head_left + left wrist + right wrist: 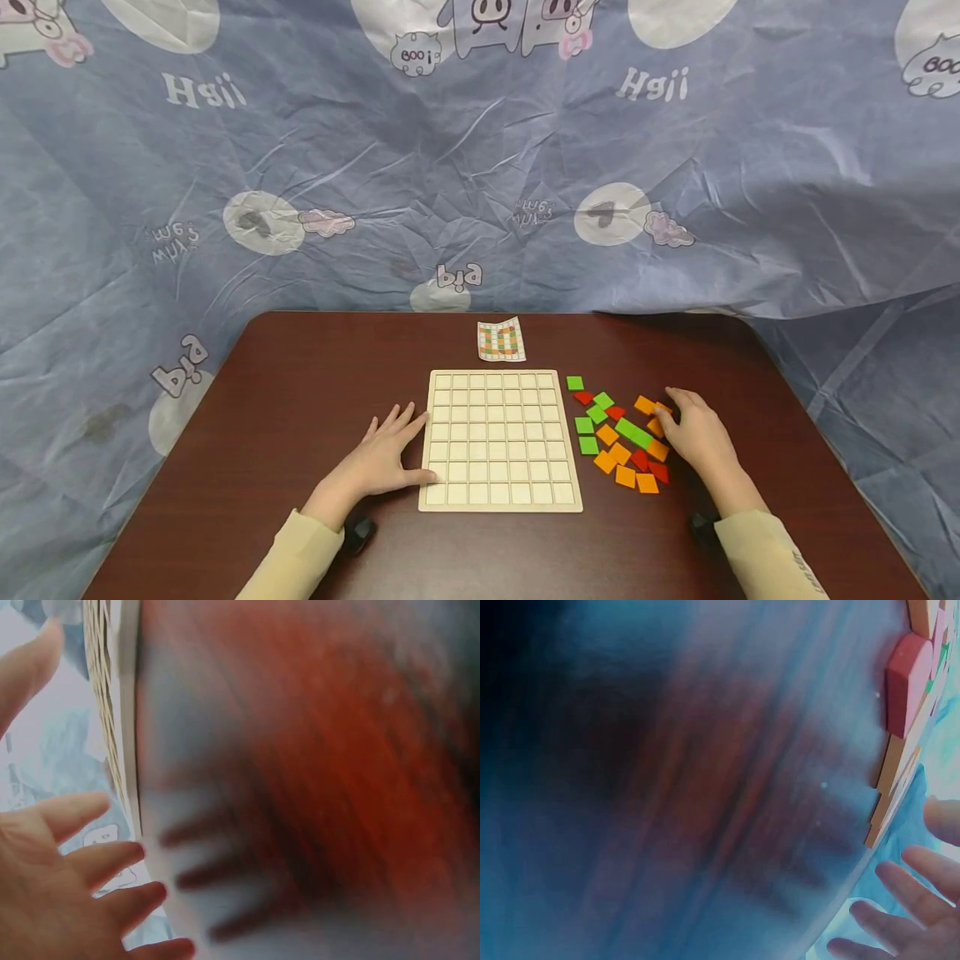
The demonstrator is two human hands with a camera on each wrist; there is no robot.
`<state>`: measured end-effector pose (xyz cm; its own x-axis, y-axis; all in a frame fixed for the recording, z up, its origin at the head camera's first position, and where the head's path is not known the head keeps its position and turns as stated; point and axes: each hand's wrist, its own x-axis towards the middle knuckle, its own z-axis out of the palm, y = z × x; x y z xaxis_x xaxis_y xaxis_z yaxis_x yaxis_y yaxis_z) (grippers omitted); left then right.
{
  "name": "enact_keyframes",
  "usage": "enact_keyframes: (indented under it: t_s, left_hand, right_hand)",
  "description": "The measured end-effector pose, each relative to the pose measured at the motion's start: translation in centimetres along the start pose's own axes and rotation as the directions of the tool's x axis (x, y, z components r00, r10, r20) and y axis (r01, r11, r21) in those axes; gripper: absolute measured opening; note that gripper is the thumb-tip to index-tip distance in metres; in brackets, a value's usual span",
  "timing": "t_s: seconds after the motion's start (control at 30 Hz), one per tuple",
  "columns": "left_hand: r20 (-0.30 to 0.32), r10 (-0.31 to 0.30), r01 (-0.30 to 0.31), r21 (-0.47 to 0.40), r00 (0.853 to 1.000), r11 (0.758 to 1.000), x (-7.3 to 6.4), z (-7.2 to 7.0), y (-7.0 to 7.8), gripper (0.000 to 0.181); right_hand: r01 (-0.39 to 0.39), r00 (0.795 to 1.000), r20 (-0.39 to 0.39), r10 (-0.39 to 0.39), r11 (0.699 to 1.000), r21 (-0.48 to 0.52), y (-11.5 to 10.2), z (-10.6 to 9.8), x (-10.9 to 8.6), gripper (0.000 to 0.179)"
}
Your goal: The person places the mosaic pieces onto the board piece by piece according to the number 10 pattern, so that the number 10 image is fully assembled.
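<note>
A pale wooden grid board [498, 440] lies flat on the table. My left hand [382, 458] is spread at its left edge, with the thumb over a lower corner cell and the fingertips by the rim; in the left wrist view the fingers [105, 862] are apart. My right hand [697, 429] hovers or rests at the right side of a loose group of tiles, nearest the orange squares [644, 405]; whether it touches one cannot be told. Its fingers [915, 889] look spread. Among the tiles are green squares [588, 446] and red pieces [658, 472].
A small patterned card [502, 340] with coloured cells lies behind the board. The dark brown table [337, 367] ends at a blue printed cloth [465, 167] hanging behind it. The tiles lie scattered to the right of the board.
</note>
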<state>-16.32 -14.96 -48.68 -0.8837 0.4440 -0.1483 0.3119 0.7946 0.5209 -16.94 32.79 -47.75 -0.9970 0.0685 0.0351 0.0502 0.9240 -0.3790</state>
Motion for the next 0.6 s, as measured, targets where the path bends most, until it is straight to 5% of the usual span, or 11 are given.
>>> enact_keyframes:
  t_s: [0.33, 0.6]
  left_hand:
    - [0.054, 0.028, -0.027, -0.007, 0.998, 1.0, -0.7, 0.4, -0.3, 0.114]
    - [0.058, 0.032, -0.031, -0.01, 0.998, 0.999, -0.6, 0.8, -0.6, 0.117]
  right_hand:
    - [-0.011, 1.0, 0.011, 0.01, 0.998, 0.063, 0.4, 0.1, 0.6, 0.04]
    - [-0.178, 0.983, 0.069, 0.169, 0.968, 0.174, 0.9, 0.2, 1.3, 0.038]
